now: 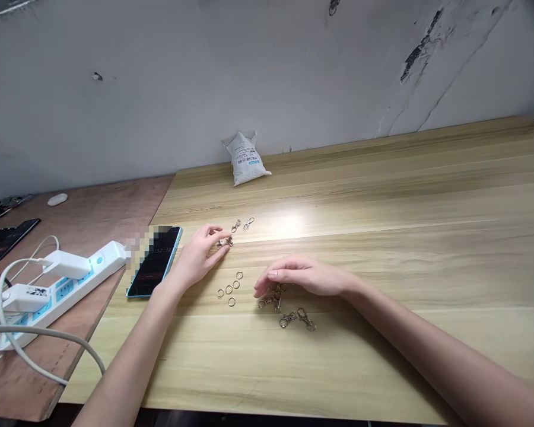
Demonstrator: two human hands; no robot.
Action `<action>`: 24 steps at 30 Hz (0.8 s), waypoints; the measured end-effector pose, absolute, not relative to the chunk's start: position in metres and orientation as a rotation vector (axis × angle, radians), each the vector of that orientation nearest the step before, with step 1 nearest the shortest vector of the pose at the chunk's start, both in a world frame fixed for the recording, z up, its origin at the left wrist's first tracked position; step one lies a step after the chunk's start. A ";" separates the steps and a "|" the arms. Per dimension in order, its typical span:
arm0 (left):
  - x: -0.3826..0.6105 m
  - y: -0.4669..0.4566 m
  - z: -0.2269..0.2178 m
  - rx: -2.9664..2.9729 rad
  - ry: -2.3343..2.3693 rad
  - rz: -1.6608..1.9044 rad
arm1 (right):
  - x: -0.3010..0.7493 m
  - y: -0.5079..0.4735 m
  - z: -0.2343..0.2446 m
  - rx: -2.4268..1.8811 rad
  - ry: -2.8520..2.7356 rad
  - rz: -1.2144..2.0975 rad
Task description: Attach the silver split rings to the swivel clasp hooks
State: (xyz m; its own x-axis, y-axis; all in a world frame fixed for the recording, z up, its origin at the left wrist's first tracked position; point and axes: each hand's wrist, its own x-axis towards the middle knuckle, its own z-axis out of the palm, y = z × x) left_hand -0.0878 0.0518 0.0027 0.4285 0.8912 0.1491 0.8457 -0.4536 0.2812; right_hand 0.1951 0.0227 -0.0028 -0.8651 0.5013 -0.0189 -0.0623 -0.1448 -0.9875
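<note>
My left hand (200, 252) reaches over a small group of metal swivel clasps (225, 242), with thumb and fingers apart on either side of them. Just beyond its fingertips lie two more swivel clasps (242, 225). Several loose split rings (229, 290) rest on the table between my hands. My right hand (305, 276) hovers low with its fingers stretched to the left, partly covering clasps fitted with rings (273, 300). Nothing shows in its grip, though the undersides of its fingers are hidden. Two clasps with rings (298, 319) lie nearer to me.
A phone (158, 264) lies left of my left hand. Beyond it, a white power strip (66, 290) with plugs and cables sits on a brown table (129, 193). A white plastic packet (247, 159) stands against the wall at the back of the wooden table (404, 237).
</note>
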 end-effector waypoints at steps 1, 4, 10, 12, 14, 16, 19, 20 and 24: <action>-0.087 0.053 0.003 2.562 1.525 0.397 | 0.197 0.025 -0.003 -0.501 -1.713 2.061; -0.085 0.055 0.002 2.662 1.518 0.405 | 0.203 0.033 -0.007 -0.562 -1.568 1.959; -0.071 0.046 0.003 2.553 1.431 0.678 | 0.202 0.038 -0.015 -0.684 -1.496 1.820; -0.058 0.040 0.008 2.430 1.329 0.802 | 0.199 0.035 -0.012 -0.795 -1.603 1.643; -0.042 0.036 0.013 2.314 1.168 0.849 | 0.196 0.030 -0.008 -0.873 -1.706 1.484; -0.027 0.034 0.017 2.192 1.045 0.951 | 0.194 0.027 -0.005 -0.872 -1.780 1.451; -0.011 0.033 0.017 2.018 0.960 1.008 | 0.193 0.025 -0.005 -0.779 -1.763 1.604; -0.009 0.033 0.016 1.986 0.956 1.009 | 0.193 0.026 -0.005 -0.746 -1.734 1.655; -0.010 0.032 0.008 1.963 1.007 1.032 | 0.194 0.030 -0.008 -0.715 -1.701 1.691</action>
State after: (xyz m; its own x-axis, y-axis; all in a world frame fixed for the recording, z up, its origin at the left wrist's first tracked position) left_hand -0.0101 0.0325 0.0085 0.3829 0.8617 0.3330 0.3118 -0.4599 0.8314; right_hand 0.1943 0.0297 -0.0082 -0.6555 0.7530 0.0574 -0.0529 0.0301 -0.9981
